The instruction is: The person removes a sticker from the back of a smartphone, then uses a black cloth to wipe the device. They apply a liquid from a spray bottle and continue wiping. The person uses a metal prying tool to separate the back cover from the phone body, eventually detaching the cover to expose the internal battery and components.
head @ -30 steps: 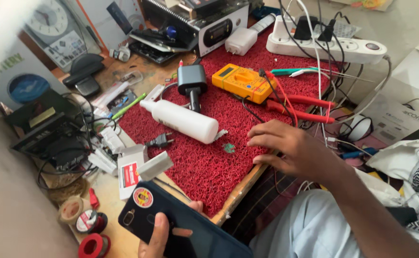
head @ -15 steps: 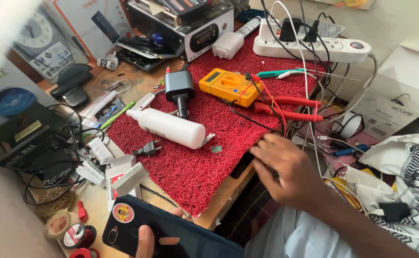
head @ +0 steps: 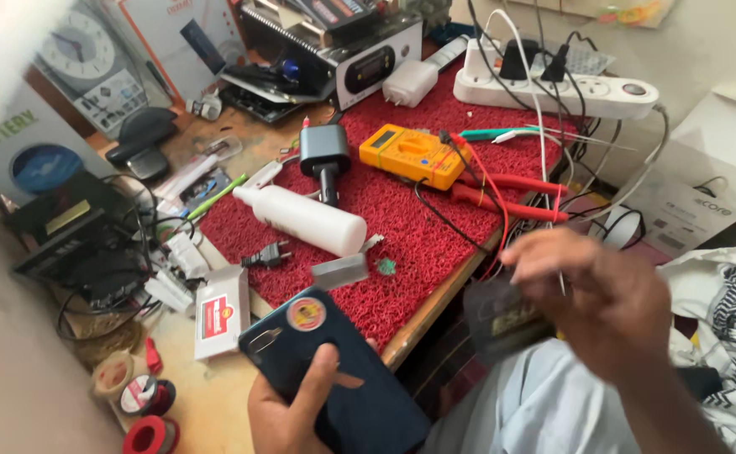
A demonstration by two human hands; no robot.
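My left hand grips a dark blue phone by its lower end, back side up, with a round sticker near the top and my thumb across it. My right hand is blurred just off the front edge of the red mat and holds a flat dark rectangular part. A white bottle lies on its side on the mat, with a small grey blade and a tiny green piece in front of it.
On the mat lie a yellow multimeter with red and black leads, red-handled pliers, a grey adapter and a white power strip. Cables, chargers, a small white box and tape rolls crowd the left side.
My right hand has come off the mat toward me, lifting the flat dark part with it. The phone in my left hand has moved up closer to the mat.
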